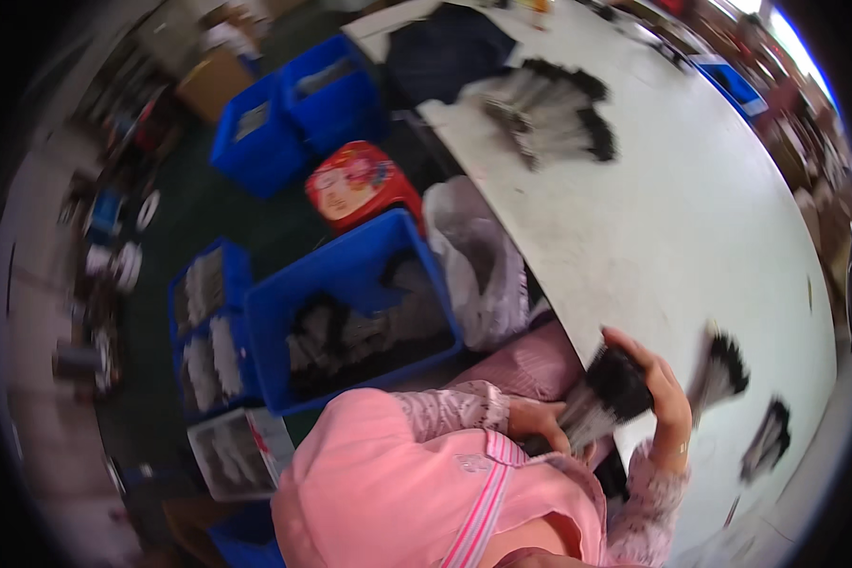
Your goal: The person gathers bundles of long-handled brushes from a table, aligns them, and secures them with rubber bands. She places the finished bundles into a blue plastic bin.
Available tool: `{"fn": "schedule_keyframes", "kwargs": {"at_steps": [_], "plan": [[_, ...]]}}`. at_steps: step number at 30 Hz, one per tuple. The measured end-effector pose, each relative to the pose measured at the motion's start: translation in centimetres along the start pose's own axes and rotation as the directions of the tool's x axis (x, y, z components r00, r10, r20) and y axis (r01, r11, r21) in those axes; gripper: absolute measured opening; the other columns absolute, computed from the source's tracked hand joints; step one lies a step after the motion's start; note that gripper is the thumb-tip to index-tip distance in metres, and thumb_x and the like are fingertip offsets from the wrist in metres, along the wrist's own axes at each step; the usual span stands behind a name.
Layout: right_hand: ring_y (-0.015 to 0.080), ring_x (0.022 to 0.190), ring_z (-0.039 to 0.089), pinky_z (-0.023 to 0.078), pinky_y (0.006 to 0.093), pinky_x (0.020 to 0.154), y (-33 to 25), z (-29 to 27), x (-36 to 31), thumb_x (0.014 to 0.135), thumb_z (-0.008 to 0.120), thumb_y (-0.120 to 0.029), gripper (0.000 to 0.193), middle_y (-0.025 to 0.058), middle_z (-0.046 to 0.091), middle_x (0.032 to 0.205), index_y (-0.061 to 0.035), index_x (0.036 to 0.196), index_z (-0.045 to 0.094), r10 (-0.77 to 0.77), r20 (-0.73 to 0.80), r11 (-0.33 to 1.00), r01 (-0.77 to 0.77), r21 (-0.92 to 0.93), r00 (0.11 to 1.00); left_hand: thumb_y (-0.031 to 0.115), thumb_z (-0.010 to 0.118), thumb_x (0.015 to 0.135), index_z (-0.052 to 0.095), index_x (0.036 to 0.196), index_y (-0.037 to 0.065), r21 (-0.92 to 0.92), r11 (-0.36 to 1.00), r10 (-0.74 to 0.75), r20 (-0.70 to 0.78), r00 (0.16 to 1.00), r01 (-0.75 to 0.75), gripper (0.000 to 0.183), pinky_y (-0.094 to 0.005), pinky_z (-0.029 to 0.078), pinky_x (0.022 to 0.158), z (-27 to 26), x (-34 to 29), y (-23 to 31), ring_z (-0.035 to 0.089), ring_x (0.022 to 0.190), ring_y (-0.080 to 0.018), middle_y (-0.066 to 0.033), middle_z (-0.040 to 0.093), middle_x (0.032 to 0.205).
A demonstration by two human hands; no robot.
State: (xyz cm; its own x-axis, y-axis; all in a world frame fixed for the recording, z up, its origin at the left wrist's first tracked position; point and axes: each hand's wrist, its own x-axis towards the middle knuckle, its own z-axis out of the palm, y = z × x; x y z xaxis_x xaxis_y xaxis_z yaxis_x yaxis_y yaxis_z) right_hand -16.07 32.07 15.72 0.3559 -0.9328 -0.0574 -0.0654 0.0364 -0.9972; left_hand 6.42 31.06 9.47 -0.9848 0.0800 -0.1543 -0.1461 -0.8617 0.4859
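Observation:
In front of my body I hold a thick bundle of thin pale-grey strands with black ends (617, 383). My left hand (540, 423) is closed round its pale lower part. Curved about the black end, my right hand (661, 379) presses against its far side and top. What the strands are made of is too blurred to tell. On the white table just right of my hands lie a similar black-ended bundle (726, 367) and a smaller one (769, 440). A large heap of such bundles (554, 112) rests farther up the table.
The white table (672, 218) reaches along my right. Left of it stand a blue bin (265, 360) holding more bundles, a clear plastic bag (478, 275) and a red stool (360, 185). Other blue bins (265, 170) and a white crate (208, 464) are on the floor.

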Motion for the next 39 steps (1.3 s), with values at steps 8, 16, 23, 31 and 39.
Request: {"fn": "schedule_keyframes", "kwargs": {"at_steps": [8,16,23,31,39], "plan": [[0.0271,0.131,0.04,0.027,0.0366,0.111,1.8,1.4,1.1,0.097,0.032,-0.053,0.068,0.0173,0.045,0.14,0.0036,0.131,0.049,0.013,0.108,1.0,-0.013,-0.008,0.994,0.008,0.07,0.071,0.044,0.122,0.005,0.056,0.995,-0.077,-0.051,0.996,0.08,0.058,-0.0332,0.043,0.07,-2.5,0.0,-2.3,0.052,0.071,-0.0182,-0.0059,0.053,0.081],[0.0391,0.075,0.064,0.054,0.0434,0.064,11.4,-13.3,1.0,0.08,0.057,-0.008,0.012,0.0241,0.065,0.081,-0.0002,0.082,0.066,-0.253,-0.767,0.367,-0.675,-0.64,0.59,0.005,0.061,0.076,0.047,0.106,0.011,-0.174,0.95,0.183,-0.357,0.916,-0.258,0.033,-0.0318,0.04,0.061,-3.6,0.9,-0.6,0.045,0.061,-0.0143,-0.0023,0.047,0.074],[0.0373,0.083,0.067,0.056,0.0428,0.069,16.8,-20.0,-1.9,0.081,0.055,-0.006,0.016,0.0223,0.067,0.085,-0.0038,0.082,0.071,-0.079,-0.869,0.058,-0.868,-0.494,0.489,-0.001,0.063,0.076,0.054,0.096,0.005,0.585,0.753,0.645,-0.564,0.515,-0.301,0.023,-0.0277,0.044,0.054,-8.4,1.6,1.2,0.052,0.058,-0.011,0.0001,0.055,0.074],[0.0367,0.077,0.066,0.055,0.0413,0.064,16.9,-20.0,-1.0,0.08,0.053,-0.007,0.016,0.0237,0.066,0.082,0.0008,0.084,0.067,-0.097,-0.856,0.077,-0.854,-0.515,0.507,-0.002,0.066,0.075,0.059,0.086,0.002,0.887,0.455,0.837,-0.394,0.379,-0.084,0.013,-0.0239,0.046,0.055,-9.0,0.6,2.7,0.056,0.062,-0.0083,-0.0003,0.06,0.075],[0.0068,0.04,0.036,0.027,0.0212,0.036,9.4,-8.0,2.3,0.088,0.055,-0.009,0.012,0.0058,0.057,0.064,0.0004,0.083,0.06,0.225,-0.528,0.862,0.085,0.5,0.819,0.005,0.06,0.077,0.053,0.106,0.007,0.205,0.833,0.539,-0.513,0.669,-0.514,0.03,-0.0332,0.05,0.067,-6.9,1.4,4.3,0.059,0.068,-0.0156,-0.0199,0.06,0.114]]}}
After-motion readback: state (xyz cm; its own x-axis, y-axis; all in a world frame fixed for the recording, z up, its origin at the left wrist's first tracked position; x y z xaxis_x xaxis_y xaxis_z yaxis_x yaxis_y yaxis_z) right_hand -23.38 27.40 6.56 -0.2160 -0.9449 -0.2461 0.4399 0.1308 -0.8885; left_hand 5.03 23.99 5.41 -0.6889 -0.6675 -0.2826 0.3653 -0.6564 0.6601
